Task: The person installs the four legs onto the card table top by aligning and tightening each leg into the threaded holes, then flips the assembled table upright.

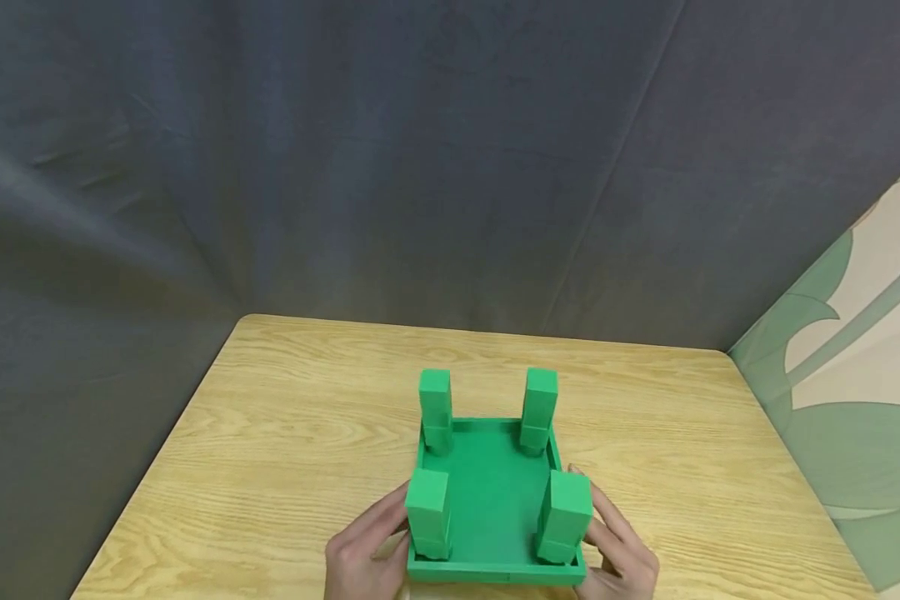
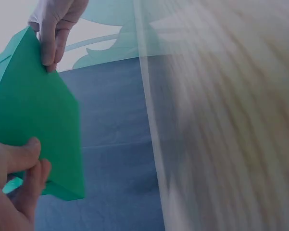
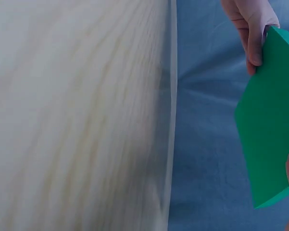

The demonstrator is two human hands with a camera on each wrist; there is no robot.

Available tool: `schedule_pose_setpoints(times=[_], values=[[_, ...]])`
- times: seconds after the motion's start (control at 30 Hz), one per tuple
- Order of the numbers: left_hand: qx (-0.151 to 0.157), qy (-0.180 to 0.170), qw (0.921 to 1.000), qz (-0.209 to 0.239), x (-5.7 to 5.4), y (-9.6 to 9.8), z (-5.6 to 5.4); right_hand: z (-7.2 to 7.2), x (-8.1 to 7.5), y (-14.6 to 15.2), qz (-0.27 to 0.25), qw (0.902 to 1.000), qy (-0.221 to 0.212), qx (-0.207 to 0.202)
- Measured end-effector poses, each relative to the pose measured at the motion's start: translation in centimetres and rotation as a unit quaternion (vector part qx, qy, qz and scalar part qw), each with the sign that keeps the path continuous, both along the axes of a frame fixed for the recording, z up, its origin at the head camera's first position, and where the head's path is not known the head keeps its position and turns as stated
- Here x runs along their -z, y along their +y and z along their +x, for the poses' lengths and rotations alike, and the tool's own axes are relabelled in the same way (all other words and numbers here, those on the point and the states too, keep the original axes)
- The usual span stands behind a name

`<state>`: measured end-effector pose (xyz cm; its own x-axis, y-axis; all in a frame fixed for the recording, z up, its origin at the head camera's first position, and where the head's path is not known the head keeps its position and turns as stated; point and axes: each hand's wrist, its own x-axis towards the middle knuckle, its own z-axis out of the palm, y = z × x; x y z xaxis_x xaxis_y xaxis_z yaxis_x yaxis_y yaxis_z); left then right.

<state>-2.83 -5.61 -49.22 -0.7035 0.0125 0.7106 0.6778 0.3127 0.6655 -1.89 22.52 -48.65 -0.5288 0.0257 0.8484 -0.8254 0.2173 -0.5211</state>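
A shallow green rectangular tray-like piece has a low rim and a square green post standing up at each corner, like a small table turned upside down. My left hand grips its left side, thumb and fingers pinching the edge. On the opposite side my right hand holds the right edge near the front post. Both wrist views show the piece's flat green underside raised off the wooden table, fingers of each hand at its edges. The posts partly hide the fingertips in the head view.
The pale wooden table extends to the left, right and behind the green piece. Dark grey cloth hangs along the back and left of it. A patterned curtain with green leaves borders the right side.
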Motion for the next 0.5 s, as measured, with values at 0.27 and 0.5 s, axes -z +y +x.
schedule_pose_setpoints(times=[0.27, 0.5], values=[[-0.041, -0.127, 0.9910, -0.016, -1.0, 0.4, 0.1, 0.1, 1.2, 0.2, 0.038, 0.9967, -0.064, 0.032], [-0.045, -0.053, 0.9947, -0.076, -1.7, -0.5, -0.4, 0.5, -0.2, 0.3, 0.073, 0.9851, -0.137, 0.074]])
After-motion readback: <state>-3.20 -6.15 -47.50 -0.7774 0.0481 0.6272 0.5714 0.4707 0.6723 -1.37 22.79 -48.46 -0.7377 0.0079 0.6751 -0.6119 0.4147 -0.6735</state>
